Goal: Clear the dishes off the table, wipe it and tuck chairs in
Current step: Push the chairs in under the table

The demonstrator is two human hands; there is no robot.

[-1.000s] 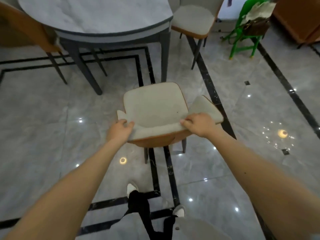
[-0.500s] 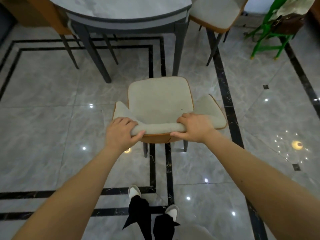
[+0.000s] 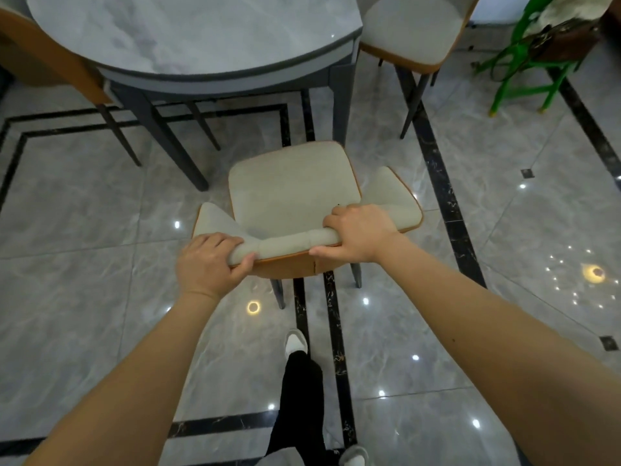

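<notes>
A chair [image 3: 289, 190] with a pale grey cushion and an orange shell stands on the floor just short of the round marble-top table [image 3: 188, 31]. My left hand [image 3: 208, 264] grips the left end of its backrest. My right hand [image 3: 361, 232] grips the right end. The chair's front edge lies near the table's dark leg [image 3: 341, 105]. The visible part of the tabletop holds no dishes.
A second matching chair [image 3: 410, 31] stands at the table's right, and an orange chair back [image 3: 50, 58] shows at the left. A green stool [image 3: 524, 72] carrying a brown bag [image 3: 568, 42] is at the far right. Glossy grey tiles with black bands lie around my feet.
Both hands have kept hold of the backrest while the chair moved forward toward the table. My grip has tightened around the backrest, and the table now looms closer.
</notes>
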